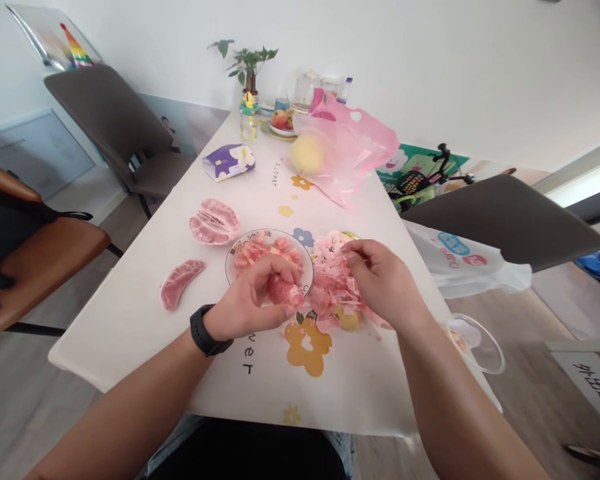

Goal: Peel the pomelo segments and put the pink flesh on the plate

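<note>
The room is bright and white-walled, with dark upholstered chairs along a long worktop (130, 333) under a flower-print cloth. At the far end, a pale yellow pomelo (306, 153) shows through a pink plastic bag (353, 150), near a purple-and-white tissue pack (229, 162).

Closer to me, my left grip (250, 297), with a black watch (205, 330) on its wrist, is curled and clamped on a chunk of pink pomelo flesh (285, 291), just over the edge of a floral-rimmed plate (229, 267). That plate holds torn pink flesh pieces (265, 252).

My right grip (385, 280) has its fingers close together and rests on a heap of pink pith and peel (333, 280) beside the plate; I can't tell whether they have pinched anything. Left of the plate, a segmented pomelo half (214, 221) and a single segment (180, 283) lie apart on the cloth.
</note>
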Demonstrator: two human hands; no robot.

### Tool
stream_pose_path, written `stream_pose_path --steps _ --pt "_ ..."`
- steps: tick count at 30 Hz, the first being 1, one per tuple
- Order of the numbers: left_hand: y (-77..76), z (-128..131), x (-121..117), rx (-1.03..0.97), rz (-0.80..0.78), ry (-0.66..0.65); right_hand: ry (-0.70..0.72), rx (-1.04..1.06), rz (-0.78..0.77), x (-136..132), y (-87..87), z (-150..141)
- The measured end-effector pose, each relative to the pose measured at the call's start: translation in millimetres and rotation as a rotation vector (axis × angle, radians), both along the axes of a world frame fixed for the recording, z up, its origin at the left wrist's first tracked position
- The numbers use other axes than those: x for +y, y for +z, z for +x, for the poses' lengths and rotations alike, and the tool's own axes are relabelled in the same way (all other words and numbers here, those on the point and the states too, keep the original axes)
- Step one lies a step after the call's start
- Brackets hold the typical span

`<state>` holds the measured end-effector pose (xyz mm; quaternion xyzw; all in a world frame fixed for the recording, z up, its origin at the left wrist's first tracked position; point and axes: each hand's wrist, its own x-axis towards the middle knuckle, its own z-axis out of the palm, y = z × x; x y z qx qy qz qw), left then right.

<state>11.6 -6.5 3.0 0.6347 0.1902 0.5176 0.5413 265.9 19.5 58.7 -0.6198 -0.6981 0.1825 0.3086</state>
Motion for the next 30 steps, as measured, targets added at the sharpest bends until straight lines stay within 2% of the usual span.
stream_pose_path --steps 1,3,8,10,13,15,19,21,24,26,30 --pt "0.3 0.0 0.3 -0.015 -0.002 0.005 -0.016 -0.074 0.1 2.2 0.1 6.6" --pt "1.1 0.0 0.0 -0.03 -0.004 0.016 -0.02 -0.187 0.201 6.8 -2.3 19.8" --pt "3.6 -0.1 -1.9 -0.051 -0.068 0.037 -0.046 -0.381 0.239 16.3 -19.3 47.0" --pt "5.1 0.4 -1.5 -0.074 -0.208 0.033 -0.02 -0.45 0.255 18.7 -26.8 53.9" --pt "9.3 2.8 0.5 -0.151 -0.535 0.012 0.057 -0.554 0.294 20.8 -34.5 59.8" --pt "13.2 5.0 2.2 -0.211 -0.69 0.011 0.031 -0.602 0.324 21.5 -36.3 61.1" --pt "19.1 7.7 4.9 -0.247 -0.812 -0.023 -0.138 -0.605 0.345 21.2 -33.1 59.8" --pt "19.9 8.3 5.4 -0.236 -0.856 -0.031 -0.148 -0.572 0.36 19.6 -28.8 56.5" --pt "19.8 10.3 4.7 -0.212 -0.878 -0.021 -0.058 -0.482 0.428 11.8 -18.8 42.8" --pt "19.9 12.1 3.5 -0.184 -0.86 -0.016 0.07 -0.381 0.415 2.3 -11.1 25.9" --pt "16.9 13.0 0.9 -0.062 -0.823 -0.013 0.39 -0.116 0.092 -17.3 0.5 -18.5"
